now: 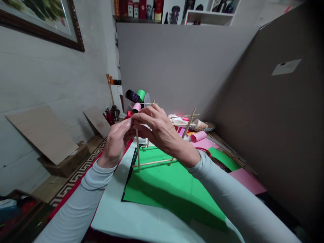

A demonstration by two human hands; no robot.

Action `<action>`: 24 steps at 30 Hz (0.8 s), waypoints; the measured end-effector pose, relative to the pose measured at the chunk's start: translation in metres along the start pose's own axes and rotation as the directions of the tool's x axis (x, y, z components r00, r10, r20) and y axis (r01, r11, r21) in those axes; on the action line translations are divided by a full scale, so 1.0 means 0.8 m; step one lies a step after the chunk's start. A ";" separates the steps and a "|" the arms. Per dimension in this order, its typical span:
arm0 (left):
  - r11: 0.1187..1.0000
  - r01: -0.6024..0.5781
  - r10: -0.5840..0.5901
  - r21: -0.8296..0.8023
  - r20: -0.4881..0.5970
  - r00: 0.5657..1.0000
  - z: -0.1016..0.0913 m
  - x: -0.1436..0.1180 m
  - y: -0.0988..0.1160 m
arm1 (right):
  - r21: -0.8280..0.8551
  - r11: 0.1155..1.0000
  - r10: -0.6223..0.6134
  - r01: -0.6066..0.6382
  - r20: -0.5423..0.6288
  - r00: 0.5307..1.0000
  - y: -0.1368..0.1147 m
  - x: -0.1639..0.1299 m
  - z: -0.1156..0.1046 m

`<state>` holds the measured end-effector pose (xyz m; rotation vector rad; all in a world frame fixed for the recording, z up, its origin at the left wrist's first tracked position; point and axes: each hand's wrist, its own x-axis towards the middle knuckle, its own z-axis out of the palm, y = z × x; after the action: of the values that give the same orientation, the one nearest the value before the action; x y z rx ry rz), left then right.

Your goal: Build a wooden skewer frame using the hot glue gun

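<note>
A frame of thin wooden sticks (138, 152) stands on a green sheet (177, 182), its crossed sticks joined at the corners. My left hand (115, 141) is closed at the near left top corner, with its fingertips on the joint above the upright stick. From the right, my right hand (162, 130) reaches over the same corner, its fingers bent and pressed together there. The joint itself is hidden behind my fingers. A tilted stick (188, 125) of the frame rises beyond my right wrist.
The green sheet lies on a pale table (108, 216). On the right are a pink paper roll (198, 136), pink sheets (248, 180) and red-handled scissors (206, 151). Paper cups (199, 124) and a round tray (210, 126) sit behind. A grey panel (182, 64) closes off the back.
</note>
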<state>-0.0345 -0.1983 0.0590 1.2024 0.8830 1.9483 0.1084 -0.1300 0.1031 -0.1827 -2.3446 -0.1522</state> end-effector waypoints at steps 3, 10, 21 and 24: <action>1.000 0.009 -0.009 0.027 0.019 1.000 0.001 -0.001 0.001 | 0.072 0.997 0.010 -0.005 -0.064 0.998 0.007 0.003 0.009; 0.996 0.034 -0.045 0.087 0.130 0.990 0.001 0.004 0.001 | 0.320 0.946 0.074 -0.048 -0.068 0.995 0.018 -0.001 0.011; 0.992 0.002 -0.022 0.125 0.161 0.987 0.004 0.006 -0.002 | 0.362 0.927 0.111 -0.094 -0.027 0.993 0.013 0.001 -0.004; 0.991 0.003 -0.026 0.135 0.169 0.985 0.004 0.006 -0.002 | 0.329 0.936 0.130 -0.125 0.007 0.992 0.013 0.001 -0.007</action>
<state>-0.0329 -0.1924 0.0611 1.4137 0.9410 1.7669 0.1135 -0.1204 0.1083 -0.1661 -2.2950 0.3004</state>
